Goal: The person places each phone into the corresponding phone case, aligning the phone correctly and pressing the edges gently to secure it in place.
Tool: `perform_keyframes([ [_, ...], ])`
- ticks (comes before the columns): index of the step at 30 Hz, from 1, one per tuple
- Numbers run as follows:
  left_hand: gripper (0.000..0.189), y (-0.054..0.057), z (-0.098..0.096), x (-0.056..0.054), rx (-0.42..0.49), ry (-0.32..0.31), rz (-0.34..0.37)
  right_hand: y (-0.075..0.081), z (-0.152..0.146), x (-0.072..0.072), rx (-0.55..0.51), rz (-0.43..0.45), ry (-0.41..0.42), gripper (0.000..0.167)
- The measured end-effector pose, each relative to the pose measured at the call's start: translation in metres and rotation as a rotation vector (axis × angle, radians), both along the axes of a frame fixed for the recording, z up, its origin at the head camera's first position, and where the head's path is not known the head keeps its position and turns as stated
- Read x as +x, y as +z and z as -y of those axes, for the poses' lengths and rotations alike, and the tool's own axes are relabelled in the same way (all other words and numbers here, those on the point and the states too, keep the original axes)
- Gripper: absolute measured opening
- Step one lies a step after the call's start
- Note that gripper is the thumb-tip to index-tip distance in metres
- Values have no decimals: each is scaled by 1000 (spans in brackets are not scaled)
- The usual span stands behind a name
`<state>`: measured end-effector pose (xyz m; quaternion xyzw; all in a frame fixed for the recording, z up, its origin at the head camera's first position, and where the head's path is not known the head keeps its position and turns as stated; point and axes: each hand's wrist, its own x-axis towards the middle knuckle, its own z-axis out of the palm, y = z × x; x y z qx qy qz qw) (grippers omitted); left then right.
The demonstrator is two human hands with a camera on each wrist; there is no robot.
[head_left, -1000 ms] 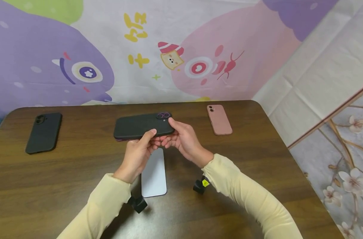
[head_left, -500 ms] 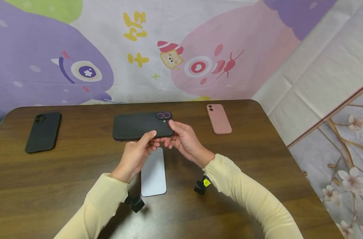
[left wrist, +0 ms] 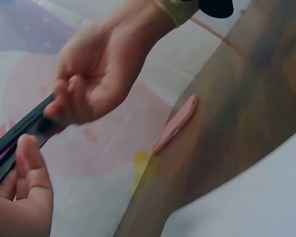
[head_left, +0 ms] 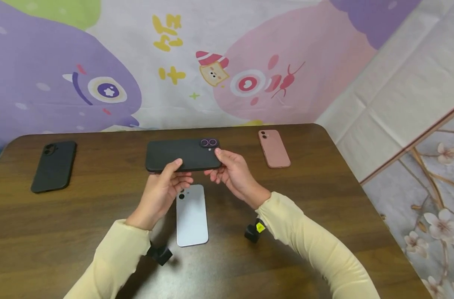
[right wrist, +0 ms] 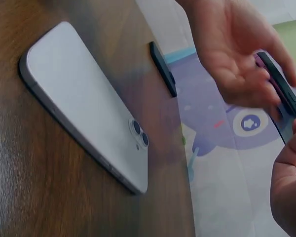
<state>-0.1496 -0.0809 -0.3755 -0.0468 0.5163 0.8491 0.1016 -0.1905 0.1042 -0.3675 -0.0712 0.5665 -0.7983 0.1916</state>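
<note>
Both hands hold a purple phone in a black case (head_left: pixel 174 155) sideways over the far part of the table, camera end to the right. My left hand (head_left: pixel 157 193) pinches its near long edge, thumb on the back and fingers underneath. At the camera end my right hand (head_left: pixel 239 176) grips the near corner, thumb beside the lenses. A purple edge of the phone (left wrist: pixel 5 157) shows between the black sides in the left wrist view. Below the hands lies a white phone (head_left: pixel 192 220), back up, its lenses near my left fingers.
A pink phone (head_left: pixel 274 149) lies back up at the far right of the wooden table (head_left: pixel 286 257). At the far left lies a black phone case (head_left: pixel 54 167) with a camera opening. A cartoon-printed cloth (head_left: pixel 182 108) hangs behind the table's back edge.
My left hand has slid left along the case's near edge, away from the right hand. The cased phone has shifted slightly right and away. The white phone's lenses have come into view.
</note>
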Motion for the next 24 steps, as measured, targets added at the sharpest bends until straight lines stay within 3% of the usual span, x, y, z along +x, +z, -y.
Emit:
perform_keyframes([
  [4, 26, 1, 16, 3, 28, 59, -6, 0, -5, -2, 1, -1, -34, 25],
  [9, 26, 3, 26, 4, 25, 58, -31, 0, -7, -4, -21, 4, -42, 26],
  [16, 26, 4, 19, 4, 108, 65, -46, -2, -1, 1, -139, 5, -72, 33],
  [20, 24, 5, 11, 5, 102, 66, -36, -4, 13, 8, -219, 46, -22, 32],
  [24, 26, 5, 2, 4, 98, 51, -29, -3, 29, 16, -235, 95, -10, 34],
])
